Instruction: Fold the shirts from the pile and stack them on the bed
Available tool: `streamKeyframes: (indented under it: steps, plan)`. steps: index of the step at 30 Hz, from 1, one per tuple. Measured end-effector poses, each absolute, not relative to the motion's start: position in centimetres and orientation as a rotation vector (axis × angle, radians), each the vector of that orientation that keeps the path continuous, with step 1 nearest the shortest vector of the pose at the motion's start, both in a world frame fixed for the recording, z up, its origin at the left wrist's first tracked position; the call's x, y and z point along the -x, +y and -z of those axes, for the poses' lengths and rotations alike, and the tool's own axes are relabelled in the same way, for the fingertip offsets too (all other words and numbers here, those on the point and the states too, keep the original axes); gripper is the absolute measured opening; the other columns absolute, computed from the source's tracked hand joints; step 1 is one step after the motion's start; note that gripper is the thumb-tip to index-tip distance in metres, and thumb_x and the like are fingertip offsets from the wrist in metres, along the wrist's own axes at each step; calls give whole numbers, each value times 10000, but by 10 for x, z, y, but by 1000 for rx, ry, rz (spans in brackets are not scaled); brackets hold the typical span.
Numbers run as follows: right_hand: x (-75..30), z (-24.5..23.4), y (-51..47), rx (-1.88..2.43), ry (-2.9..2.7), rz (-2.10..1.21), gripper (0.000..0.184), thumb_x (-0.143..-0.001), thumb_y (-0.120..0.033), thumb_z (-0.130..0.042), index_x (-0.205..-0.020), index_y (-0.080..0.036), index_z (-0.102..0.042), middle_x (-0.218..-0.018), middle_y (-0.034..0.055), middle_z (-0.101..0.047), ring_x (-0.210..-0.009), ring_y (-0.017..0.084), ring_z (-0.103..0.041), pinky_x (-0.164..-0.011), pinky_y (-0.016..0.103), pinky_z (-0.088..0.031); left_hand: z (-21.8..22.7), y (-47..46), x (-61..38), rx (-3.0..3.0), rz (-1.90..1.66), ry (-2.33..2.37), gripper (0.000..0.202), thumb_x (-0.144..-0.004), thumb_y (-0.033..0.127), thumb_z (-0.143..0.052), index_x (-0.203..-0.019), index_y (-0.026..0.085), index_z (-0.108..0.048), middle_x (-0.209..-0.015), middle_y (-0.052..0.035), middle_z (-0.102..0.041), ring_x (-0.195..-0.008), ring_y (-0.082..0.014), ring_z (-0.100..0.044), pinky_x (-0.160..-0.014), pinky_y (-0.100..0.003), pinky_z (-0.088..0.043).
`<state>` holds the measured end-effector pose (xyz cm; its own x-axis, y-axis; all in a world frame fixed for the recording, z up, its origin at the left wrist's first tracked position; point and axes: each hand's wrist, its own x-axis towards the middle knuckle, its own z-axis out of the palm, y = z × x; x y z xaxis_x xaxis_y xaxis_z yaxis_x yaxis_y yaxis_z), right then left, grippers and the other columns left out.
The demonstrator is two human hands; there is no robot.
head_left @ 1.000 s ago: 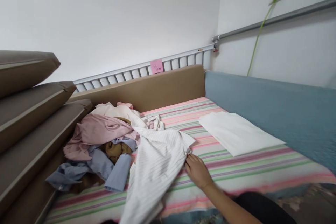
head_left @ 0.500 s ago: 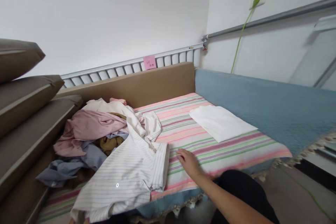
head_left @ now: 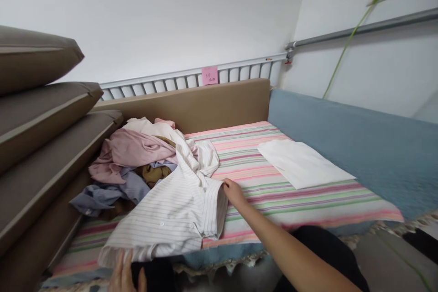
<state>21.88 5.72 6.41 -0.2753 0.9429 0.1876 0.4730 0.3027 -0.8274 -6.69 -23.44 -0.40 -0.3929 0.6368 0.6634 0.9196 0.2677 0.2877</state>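
Observation:
A white shirt with thin dark stripes (head_left: 164, 214) lies spread at the near left of the striped bed cover, its upper part twisted toward the clothes pile. My right hand (head_left: 234, 192) pinches the shirt's right edge between thumb and fingers. At the bottom of the view, my left hand (head_left: 125, 276) touches the near hem, with fingers stretched out and the thumb apart. Behind the shirt, a heap of crumpled clothes holds a pink garment (head_left: 137, 148), a blue one (head_left: 132, 185) and an olive one (head_left: 155, 174). To the right, a folded white cloth (head_left: 304, 164) lies flat.
Brown cushions (head_left: 44, 132) are stacked along the left. A brown padded panel (head_left: 205, 107) borders the back, and a blue-covered one (head_left: 349, 137) the right. Behind stands a white radiator (head_left: 164, 84) with a pink note (head_left: 210, 75). The striped cover (head_left: 246, 146) stretches between the panels.
My right hand has moved slightly left and up and taken hold of the shirt's edge. My left hand has come further into view at the hem. The camera view has shifted left.

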Motion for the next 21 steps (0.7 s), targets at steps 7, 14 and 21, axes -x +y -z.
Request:
streamKeyframes:
  steps: [7,14,21]
  plan:
    - [-234,-82,8,1126,-1952,-754,271,-810,-249,-411,-891,-188,-662,-876,60,-663,-847,201,-596,-761,300,-435,-61,-146,-5,1901,937,-2014,382,-855,143,-387,-1173,251,-569,-1335,-63,-504,-1310,-246,-358,-1017,-462,-386]
    - [-256,-109,-15,1058,-1956,-673,247,-785,-197,-411,-859,-196,-647,-860,60,-659,-831,198,-590,-750,300,-431,-127,-56,-46,2351,664,-1934,331,-783,40,-478,-936,258,-674,-1335,-54,-514,-1321,-267,-337,-1068,-544,-232]
    - [-257,-155,-21,1083,-1739,-947,249,-721,-229,-469,-898,-194,-640,-644,-21,-595,-572,132,-509,-556,233,-384,-193,-124,-13,2306,1436,-2109,328,-879,405,-424,-707,201,-615,-567,24,-549,-554,-128,-524,-731,-284,-471]
